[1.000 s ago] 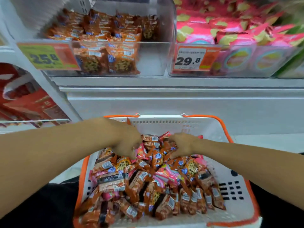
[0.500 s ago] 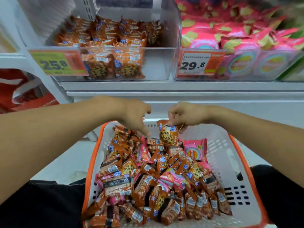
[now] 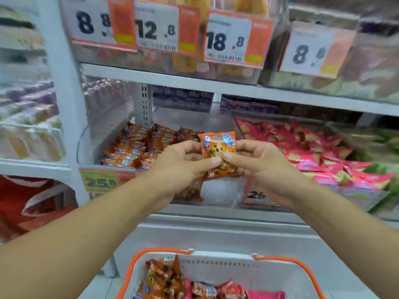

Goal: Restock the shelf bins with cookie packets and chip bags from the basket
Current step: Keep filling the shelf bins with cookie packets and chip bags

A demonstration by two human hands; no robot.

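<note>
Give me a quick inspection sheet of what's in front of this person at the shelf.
Surface: white shelf bearing clear bins.
Job's things: orange cookie packet held over the cookie bin of matching packets; pink chip bags fill the bin to the right; white basket with orange rim below, packets inside.
Clutter: nothing seen.
Grippers: left hand and right hand both pinch the packet.
Cables: nothing seen.
Surroundings: price tags on the upper shelf; red packaging lower left.

Orange cookie packet (image 3: 219,155), chocolate-chip print, upright, pinched between both thumbs above the clear bin (image 3: 234,128) of like orange packets (image 3: 138,147). Adjacent right bin: pink chip bags (image 3: 319,156), heaped. White basket (image 3: 218,267), orange rim, below; orange and pink packets inside.
</note>
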